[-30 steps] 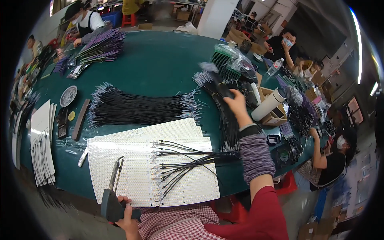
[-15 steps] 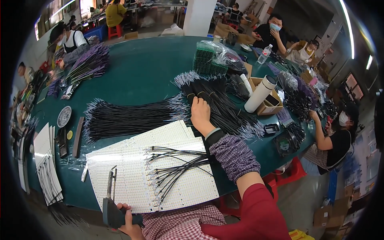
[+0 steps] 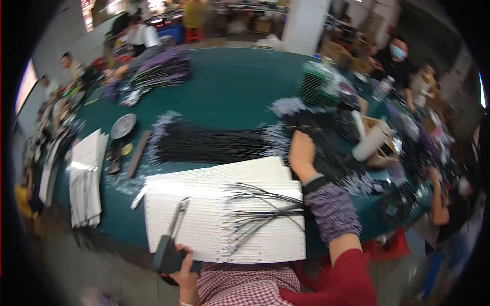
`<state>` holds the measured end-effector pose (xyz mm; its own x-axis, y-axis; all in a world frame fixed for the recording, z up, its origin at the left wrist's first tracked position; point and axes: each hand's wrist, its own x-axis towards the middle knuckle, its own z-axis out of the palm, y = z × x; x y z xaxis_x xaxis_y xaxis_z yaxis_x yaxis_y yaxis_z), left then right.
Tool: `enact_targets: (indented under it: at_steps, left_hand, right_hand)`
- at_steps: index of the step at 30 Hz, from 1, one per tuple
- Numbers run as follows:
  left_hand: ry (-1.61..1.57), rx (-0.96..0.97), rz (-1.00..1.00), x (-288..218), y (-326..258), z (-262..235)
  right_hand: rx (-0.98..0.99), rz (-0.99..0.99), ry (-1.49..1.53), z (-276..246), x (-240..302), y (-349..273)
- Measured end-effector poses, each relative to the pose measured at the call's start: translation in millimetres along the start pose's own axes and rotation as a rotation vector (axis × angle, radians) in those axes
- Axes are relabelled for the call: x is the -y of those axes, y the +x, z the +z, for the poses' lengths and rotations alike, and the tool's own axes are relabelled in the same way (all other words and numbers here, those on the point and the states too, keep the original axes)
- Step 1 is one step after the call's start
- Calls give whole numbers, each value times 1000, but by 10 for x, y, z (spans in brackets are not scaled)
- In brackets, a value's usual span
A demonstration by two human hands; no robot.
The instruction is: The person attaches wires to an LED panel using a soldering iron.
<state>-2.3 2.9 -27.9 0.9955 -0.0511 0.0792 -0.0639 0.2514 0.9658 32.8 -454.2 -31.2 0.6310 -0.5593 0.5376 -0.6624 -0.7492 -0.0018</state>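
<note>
My left hand is closed round the handle of a dark green soldering gun, its long tip pointing up over a stack of white LED boards. Short black wires lie across the right part of the top board, several with their ends near its row of pads. At the near end of a tied bundle of black wires, my right hand has its fingers curled down on it; the fingertips are hidden. A loose row of black wires with pale ends lies left of that hand.
Left on the green table are a round dish, a dark bar and more boards with wires. A white flask, a carton and green trays stand at right. Co-workers sit around the table.
The view has swung left and is blurred, so everything sits further right in the picture. Both hands keep about the same places: left on the soldering gun, right at the wire bundle.
</note>
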Motion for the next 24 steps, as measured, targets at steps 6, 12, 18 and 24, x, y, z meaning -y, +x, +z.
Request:
enact_targets:
  at_steps: [6,12,18,24]
  left_hand:
    - [-4,114,-64,44,-23,51]
    - [-7,108,-104,41,-84,60]
    - [-5,-5,-101,-62,-46,17]
    - [-48,42,-62,-6,3,173]
  right_hand:
    - [-53,6,94,-88,-346,-182]
    - [33,40,-22,49,-457,-284]
    - [4,10,51,0,-56,-82]
    - [68,33,-33,-85,-263,-100]
